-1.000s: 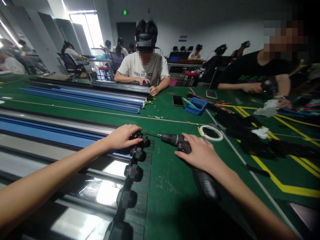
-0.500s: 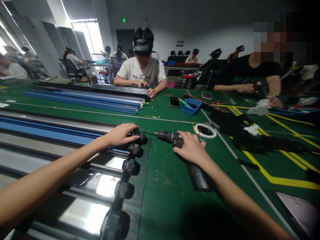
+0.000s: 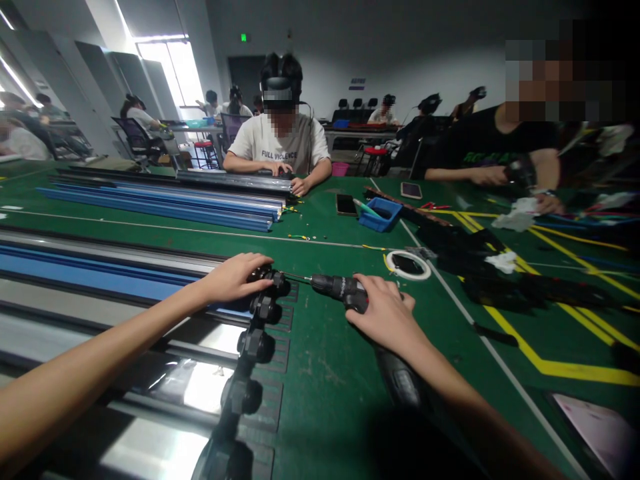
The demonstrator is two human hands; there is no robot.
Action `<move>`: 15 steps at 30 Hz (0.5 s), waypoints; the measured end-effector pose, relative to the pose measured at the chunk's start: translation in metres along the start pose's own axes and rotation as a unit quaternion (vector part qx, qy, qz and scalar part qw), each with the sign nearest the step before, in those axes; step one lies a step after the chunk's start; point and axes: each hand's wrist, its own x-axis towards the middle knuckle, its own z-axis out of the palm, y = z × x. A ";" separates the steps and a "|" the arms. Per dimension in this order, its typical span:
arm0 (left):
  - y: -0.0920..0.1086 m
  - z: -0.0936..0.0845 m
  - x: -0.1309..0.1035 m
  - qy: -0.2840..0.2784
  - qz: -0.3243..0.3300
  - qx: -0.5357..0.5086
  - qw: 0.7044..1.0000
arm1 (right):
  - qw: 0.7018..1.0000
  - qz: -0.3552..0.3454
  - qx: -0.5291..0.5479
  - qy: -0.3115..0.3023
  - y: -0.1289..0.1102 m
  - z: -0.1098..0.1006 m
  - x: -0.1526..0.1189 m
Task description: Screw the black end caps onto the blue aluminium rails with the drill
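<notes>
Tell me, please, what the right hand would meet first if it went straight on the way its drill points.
With the drill leading, the right hand would probably meet the farthest black fitting first, beside the left hand; depth is unclear, so the bit could be touching it.

You've got a bright window [image 3: 173, 70] back left, and the grey wall [image 3: 430, 53] ahead goes pretty dark toward the right. Green sign [image 3: 244, 37] glows over a dark doorway [image 3: 243, 77], plus red-topped stools [image 3: 376, 151] past your green table [image 3: 325, 387].
</notes>
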 end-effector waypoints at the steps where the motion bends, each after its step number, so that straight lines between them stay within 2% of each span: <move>1: 0.000 0.000 0.000 -0.001 -0.001 0.000 1.000 | 1.000 0.000 0.001 -0.001 0.000 0.000 0.000; 15: 0.000 0.000 0.000 -0.012 -0.008 0.006 1.000 | 1.000 0.006 0.013 0.000 -0.004 -0.004 -0.001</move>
